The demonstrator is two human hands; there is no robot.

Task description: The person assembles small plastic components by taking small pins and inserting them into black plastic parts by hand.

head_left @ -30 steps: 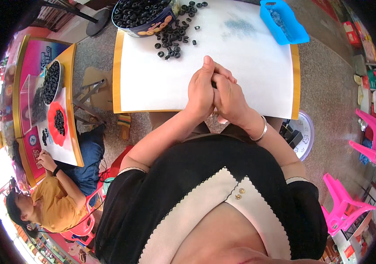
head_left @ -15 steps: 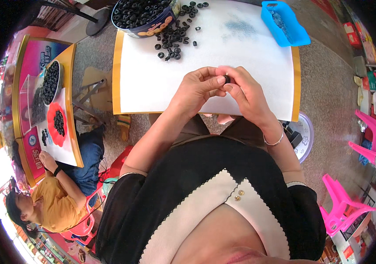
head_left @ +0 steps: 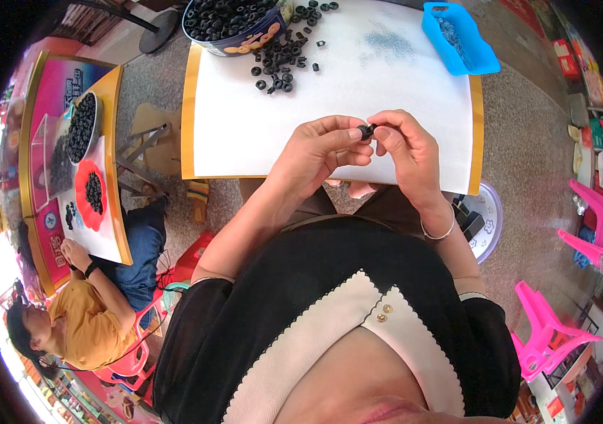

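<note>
We pinch the tiny black ring between our left hand and right hand fingertips; it looks light, hard and easy to drop.

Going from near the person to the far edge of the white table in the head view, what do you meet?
Left hand and right hand pinching a small black ring → loose black rings → round tin of black rings.

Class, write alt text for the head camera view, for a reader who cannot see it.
A seated person's left hand and right hand pinch a small black ring together above a white table. Farther back sit a tin of black rings, loose rings and a blue tray.
</note>
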